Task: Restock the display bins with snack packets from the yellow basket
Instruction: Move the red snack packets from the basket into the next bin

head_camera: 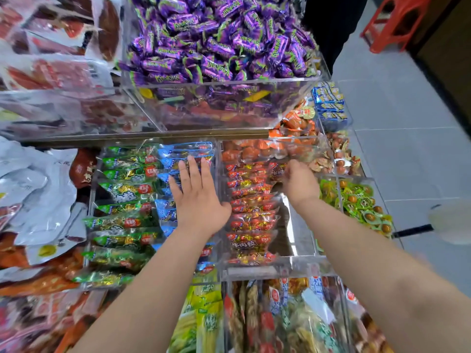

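Observation:
My left hand lies flat with straight fingers on a row of blue snack packets in a clear acrylic display bin. Green packets fill the row to its left. My right hand reaches into the neighbouring clear bin, fingers curled on a dark red packet at the far end of a row of red packets. The right half of that bin is bare. The yellow basket is not in view.
A large clear bin of purple candies stands on the shelf above. Orange packets, blue packets and green packets fill bins to the right. Grey floor tiles and a red stool lie beyond.

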A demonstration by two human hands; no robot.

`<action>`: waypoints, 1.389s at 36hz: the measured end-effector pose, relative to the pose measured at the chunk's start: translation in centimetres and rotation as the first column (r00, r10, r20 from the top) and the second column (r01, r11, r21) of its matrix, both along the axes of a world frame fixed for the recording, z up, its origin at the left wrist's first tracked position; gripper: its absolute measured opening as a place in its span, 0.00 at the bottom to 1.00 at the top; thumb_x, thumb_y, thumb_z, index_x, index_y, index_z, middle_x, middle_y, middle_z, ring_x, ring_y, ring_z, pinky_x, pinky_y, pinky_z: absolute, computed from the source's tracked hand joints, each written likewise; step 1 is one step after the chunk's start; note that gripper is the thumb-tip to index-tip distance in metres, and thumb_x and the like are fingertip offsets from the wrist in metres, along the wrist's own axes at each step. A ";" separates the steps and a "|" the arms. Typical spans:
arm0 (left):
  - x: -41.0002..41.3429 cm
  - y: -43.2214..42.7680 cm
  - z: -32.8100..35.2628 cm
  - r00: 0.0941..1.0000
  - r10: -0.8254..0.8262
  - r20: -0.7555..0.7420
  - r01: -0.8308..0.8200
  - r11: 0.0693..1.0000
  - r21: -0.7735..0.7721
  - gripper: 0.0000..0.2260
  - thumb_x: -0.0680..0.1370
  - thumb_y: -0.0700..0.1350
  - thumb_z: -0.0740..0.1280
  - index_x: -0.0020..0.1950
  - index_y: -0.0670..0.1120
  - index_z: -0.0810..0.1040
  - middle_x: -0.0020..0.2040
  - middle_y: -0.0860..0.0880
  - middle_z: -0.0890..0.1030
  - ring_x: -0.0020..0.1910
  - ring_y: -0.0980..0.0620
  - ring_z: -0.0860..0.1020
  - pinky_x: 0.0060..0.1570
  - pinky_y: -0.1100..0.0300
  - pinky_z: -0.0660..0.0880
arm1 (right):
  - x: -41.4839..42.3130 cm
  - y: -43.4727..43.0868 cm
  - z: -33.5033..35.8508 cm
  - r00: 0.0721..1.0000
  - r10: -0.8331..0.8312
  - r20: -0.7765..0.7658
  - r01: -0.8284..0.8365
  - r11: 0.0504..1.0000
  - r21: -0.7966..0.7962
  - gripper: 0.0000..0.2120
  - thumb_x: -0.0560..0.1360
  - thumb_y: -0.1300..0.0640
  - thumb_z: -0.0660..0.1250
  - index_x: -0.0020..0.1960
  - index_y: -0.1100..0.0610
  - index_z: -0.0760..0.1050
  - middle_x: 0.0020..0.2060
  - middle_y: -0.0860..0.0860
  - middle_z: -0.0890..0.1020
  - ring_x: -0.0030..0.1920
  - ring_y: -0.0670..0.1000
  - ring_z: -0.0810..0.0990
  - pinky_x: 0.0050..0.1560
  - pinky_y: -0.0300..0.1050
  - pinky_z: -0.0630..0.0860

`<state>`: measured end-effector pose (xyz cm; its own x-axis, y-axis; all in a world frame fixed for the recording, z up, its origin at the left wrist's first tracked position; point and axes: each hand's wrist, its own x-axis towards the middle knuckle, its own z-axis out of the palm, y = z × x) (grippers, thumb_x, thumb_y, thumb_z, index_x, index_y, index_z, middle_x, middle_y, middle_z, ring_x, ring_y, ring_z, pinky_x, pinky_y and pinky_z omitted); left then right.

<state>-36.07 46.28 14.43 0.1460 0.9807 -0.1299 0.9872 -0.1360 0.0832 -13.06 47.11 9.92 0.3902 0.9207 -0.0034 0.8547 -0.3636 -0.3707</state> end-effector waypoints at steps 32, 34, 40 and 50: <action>0.8 -5.4 3.9 0.906 -0.268 0.328 0.232 0.962 0.147 0.15 0.75 0.45 0.64 0.58 0.40 0.79 0.58 0.38 0.78 0.63 0.37 0.71 0.62 0.47 0.68 | -3.5 -23.9 4.4 0.554 -0.310 -0.773 0.424 0.904 -0.059 0.05 0.75 0.62 0.64 0.45 0.56 0.78 0.38 0.50 0.80 0.34 0.45 0.75 0.37 0.38 0.72; 1.6 -8.7 4.0 0.803 -0.315 0.507 0.295 0.948 0.122 0.11 0.75 0.44 0.65 0.54 0.44 0.81 0.51 0.43 0.81 0.53 0.41 0.77 0.50 0.52 0.72 | -4.0 -27.3 2.8 0.477 -0.396 -0.785 0.497 0.858 -0.131 0.08 0.75 0.63 0.63 0.39 0.54 0.75 0.32 0.49 0.76 0.31 0.46 0.71 0.31 0.38 0.66; 4.0 -19.2 -0.1 0.634 -0.395 0.665 0.624 0.769 -0.138 0.06 0.76 0.42 0.67 0.49 0.49 0.83 0.40 0.50 0.82 0.42 0.48 0.79 0.45 0.59 0.72 | -6.3 -39.8 -1.7 0.178 -0.661 -0.729 0.670 0.624 -0.402 0.10 0.77 0.60 0.62 0.37 0.56 0.70 0.26 0.51 0.74 0.22 0.44 0.71 0.21 0.32 0.64; 3.8 -33.2 -8.5 0.888 -0.270 0.373 0.451 0.353 -0.820 0.10 0.81 0.37 0.58 0.40 0.43 0.72 0.36 0.45 0.74 0.32 0.50 0.72 0.29 0.63 0.66 | -16.3 -63.3 -7.3 -0.536 -0.675 -0.508 0.654 0.049 -0.755 0.14 0.78 0.65 0.58 0.34 0.57 0.64 0.29 0.55 0.67 0.28 0.50 0.66 0.31 0.38 0.58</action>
<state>-32.23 13.05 5.92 0.5606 0.1902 -0.8059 0.8226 -0.2400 0.5156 -29.36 -16.14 2.63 0.3918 -0.2158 -0.8944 -0.8935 -0.3213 -0.3139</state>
